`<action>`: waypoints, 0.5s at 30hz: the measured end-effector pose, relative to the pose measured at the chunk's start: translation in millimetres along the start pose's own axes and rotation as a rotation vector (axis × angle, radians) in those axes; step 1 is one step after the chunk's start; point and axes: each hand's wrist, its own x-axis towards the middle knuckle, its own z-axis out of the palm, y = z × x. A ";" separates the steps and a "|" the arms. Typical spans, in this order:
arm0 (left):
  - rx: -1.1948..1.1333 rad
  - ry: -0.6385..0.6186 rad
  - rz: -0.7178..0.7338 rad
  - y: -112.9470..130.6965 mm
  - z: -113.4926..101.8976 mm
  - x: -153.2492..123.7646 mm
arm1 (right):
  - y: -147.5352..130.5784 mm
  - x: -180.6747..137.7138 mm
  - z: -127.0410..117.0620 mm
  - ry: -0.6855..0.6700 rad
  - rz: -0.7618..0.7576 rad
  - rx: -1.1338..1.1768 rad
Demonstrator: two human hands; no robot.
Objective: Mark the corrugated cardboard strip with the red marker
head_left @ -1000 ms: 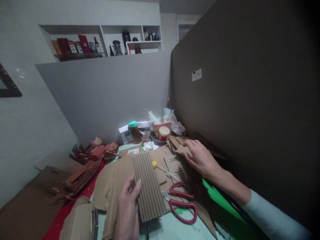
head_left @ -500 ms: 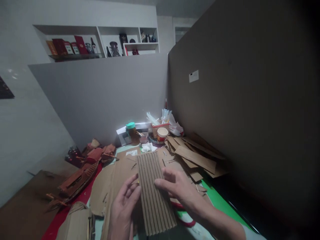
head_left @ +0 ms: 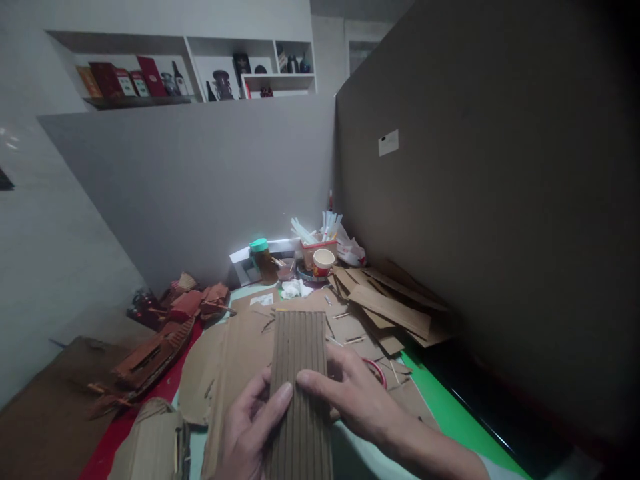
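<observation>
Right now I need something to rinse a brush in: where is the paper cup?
In the head view the paper cup stands at the back of the table, right of the green-lidded jar and in front of the tub of white sticks.

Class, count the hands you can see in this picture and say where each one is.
2. The left hand grips the ribbed cardboard strip from the left; the right hand grips it from the right, a finger lying across its face.
</observation>
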 end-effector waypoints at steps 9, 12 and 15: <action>0.064 0.079 -0.034 12.5 -12.2 -1.4 | -19.7 1.4 -14.6 -0.011 0.034 -0.044; 0.165 0.084 -0.045 17.7 -18.4 -1.2 | -33.7 2.0 -24.4 0.059 0.002 -0.113; 0.284 -0.011 -0.081 17.9 -20.6 -0.8 | -35.8 2.3 -25.5 0.068 -0.007 -0.171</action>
